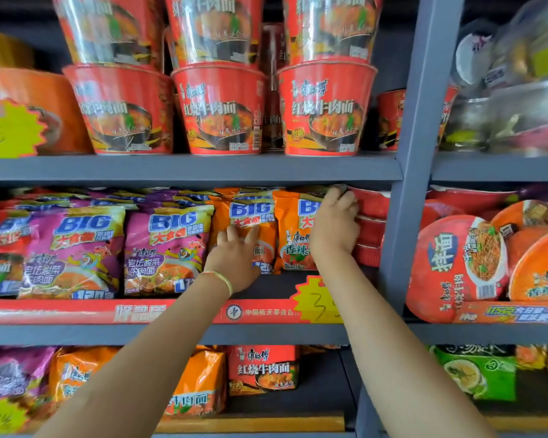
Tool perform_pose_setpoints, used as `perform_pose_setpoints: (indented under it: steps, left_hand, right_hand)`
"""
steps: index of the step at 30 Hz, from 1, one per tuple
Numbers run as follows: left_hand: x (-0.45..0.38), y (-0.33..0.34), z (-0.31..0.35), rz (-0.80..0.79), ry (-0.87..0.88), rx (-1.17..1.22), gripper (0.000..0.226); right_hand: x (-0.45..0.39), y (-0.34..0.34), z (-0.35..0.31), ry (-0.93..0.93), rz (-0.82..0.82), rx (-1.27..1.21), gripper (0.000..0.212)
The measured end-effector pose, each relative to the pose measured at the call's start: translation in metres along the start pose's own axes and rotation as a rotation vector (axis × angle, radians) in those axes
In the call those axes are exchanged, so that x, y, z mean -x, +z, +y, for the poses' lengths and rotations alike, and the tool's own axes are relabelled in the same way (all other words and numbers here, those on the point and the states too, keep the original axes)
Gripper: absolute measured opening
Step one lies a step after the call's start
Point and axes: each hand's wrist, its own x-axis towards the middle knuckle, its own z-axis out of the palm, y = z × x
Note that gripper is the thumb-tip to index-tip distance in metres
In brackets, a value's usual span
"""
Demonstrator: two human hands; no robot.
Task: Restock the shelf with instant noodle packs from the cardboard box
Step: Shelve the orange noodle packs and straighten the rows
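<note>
Hands: left hand (234,259) spread flat on one of two orange packs (253,216), right hand (334,222) gripping the other.

Even, bright, diffuse illumination from the viewer's side; colours saturated, shadows soft and confined to the recesses beneath each shelf board (190,172). Specular glare streaks the plastic wrap of the upper noodle bowls (215,30). The centre is moderately sharp; print on the middle packs (168,248) is legible. Wide-angle distortion bends the grey upright (421,121) and smears the frame margins, notably the clear containers (525,90) at upper right, which are blurred.
</note>
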Motion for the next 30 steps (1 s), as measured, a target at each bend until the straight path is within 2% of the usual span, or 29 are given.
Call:
perform_pose_setpoints:
  steps: [1, 2, 5, 7, 9, 12, 14, 20, 22, 24, 25, 27, 29, 30]
  left_hand:
    - [0.0, 0.0, 0.0, 0.02, 0.007, -0.004, 0.093]
    - [0.0, 0.001, -0.001, 0.04, 0.011, -0.018, 0.094]
    - [-0.003, 0.004, -0.004, 0.122, 0.013, -0.134, 0.102]
    - [-0.009, 0.004, -0.007, 0.164, 0.023, -0.203, 0.112]
    - [-0.016, 0.003, -0.008, 0.179, 0.047, -0.251, 0.12]
    - [-0.025, -0.001, -0.006, 0.104, 0.048, -0.278, 0.131]
    - [-0.032, -0.001, -0.005, 0.058, 0.02, -0.266, 0.134]
    - [-0.041, 0.0, -0.005, 0.012, 0.005, -0.238, 0.138]
    - [-0.037, -0.007, -0.006, -0.023, 0.019, -0.164, 0.13]
    - [-0.026, -0.019, -0.007, 0.019, 0.045, -0.005, 0.105]
    - [-0.018, -0.025, -0.009, 0.096, 0.066, 0.104, 0.087]
    - [0.006, -0.033, -0.02, 0.365, 0.091, 0.348, 0.051]
    - [0.042, -0.036, -0.043, 0.599, 0.047, 0.506, 0.032]
    - [0.062, -0.033, -0.059, 0.66, 0.001, 0.538, 0.026]
  right_hand:
    - [0.002, -0.003, -0.004, -0.09, -0.009, 0.037, 0.052]
    - [0.003, -0.002, -0.006, -0.16, -0.075, 0.072, 0.057]
    - [0.003, 0.004, -0.008, -0.226, -0.339, 0.217, 0.099]
    - [-0.001, 0.009, -0.01, -0.22, -0.45, 0.296, 0.118]
    - [-0.006, 0.011, -0.014, -0.231, -0.499, 0.313, 0.123]
    - [-0.013, 0.01, -0.019, -0.258, -0.544, 0.325, 0.131]
    - [-0.015, 0.009, -0.021, -0.26, -0.592, 0.338, 0.142]
    - [-0.012, 0.004, -0.015, -0.307, -0.629, 0.342, 0.147]
    - [-0.013, -0.007, -0.013, -0.263, -0.664, 0.257, 0.136]
    - [-0.01, -0.023, -0.017, -0.278, -0.586, 0.21, 0.104]
    - [-0.005, -0.031, -0.021, -0.321, -0.513, 0.171, 0.084]
    - [0.012, -0.042, -0.032, -0.44, -0.375, -0.026, 0.051]
    - [0.039, -0.048, -0.049, -0.555, -0.333, -0.359, 0.031]
    - [0.056, -0.047, -0.06, -0.589, -0.362, -0.547, 0.026]
